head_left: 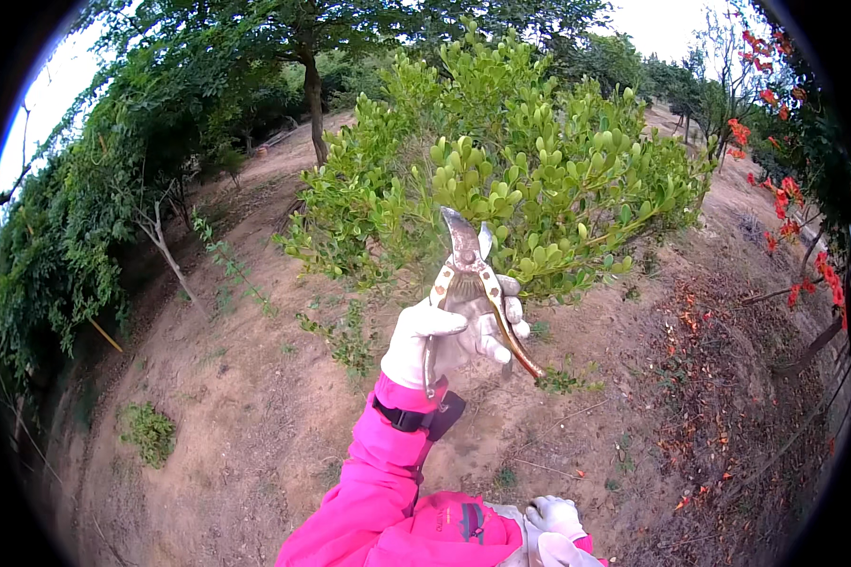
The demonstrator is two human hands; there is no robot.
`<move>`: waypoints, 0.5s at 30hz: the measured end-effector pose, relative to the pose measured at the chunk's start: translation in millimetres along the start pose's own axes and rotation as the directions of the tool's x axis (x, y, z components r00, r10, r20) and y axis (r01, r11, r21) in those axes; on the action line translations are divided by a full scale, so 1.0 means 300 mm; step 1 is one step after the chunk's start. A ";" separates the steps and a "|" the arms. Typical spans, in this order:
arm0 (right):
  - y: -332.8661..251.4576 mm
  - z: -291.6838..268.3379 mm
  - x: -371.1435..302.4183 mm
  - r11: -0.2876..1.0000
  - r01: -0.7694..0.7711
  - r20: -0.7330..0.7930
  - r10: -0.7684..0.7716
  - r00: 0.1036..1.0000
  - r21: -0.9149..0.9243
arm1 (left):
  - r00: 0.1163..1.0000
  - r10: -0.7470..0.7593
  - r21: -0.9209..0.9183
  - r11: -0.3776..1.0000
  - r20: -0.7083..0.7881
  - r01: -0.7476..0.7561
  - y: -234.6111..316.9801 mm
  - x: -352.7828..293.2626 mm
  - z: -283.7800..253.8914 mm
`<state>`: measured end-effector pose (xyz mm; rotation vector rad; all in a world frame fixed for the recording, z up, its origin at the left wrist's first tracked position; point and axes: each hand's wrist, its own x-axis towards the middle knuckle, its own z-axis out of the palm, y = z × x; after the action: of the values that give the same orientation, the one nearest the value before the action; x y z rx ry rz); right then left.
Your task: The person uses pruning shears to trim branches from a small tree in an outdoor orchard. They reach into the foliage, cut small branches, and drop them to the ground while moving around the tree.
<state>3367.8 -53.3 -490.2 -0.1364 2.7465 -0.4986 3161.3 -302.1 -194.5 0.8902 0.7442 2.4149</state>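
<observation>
Pruning shears clasped in the left hand stand before a shrub, no cut showing yet, the right hand unclear in its hold.

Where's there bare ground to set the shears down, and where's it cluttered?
Mostly bare soil lies between the small green clump at left and the pink sleeve. Crowded: the leafy shrub beyond the shears in the left hand, and dry leaf litter at right.
</observation>
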 end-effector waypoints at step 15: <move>0.081 0.043 -0.100 0.997 0.075 -0.056 -0.074 0.996 0.018 | 0.995 0.071 0.055 0.996 -0.069 -0.067 -0.032 -0.050 0.107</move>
<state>3399.8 -30.2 -500.6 -0.2242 2.7978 -0.5581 3195.8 -293.0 -186.5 0.8679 0.8186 2.5092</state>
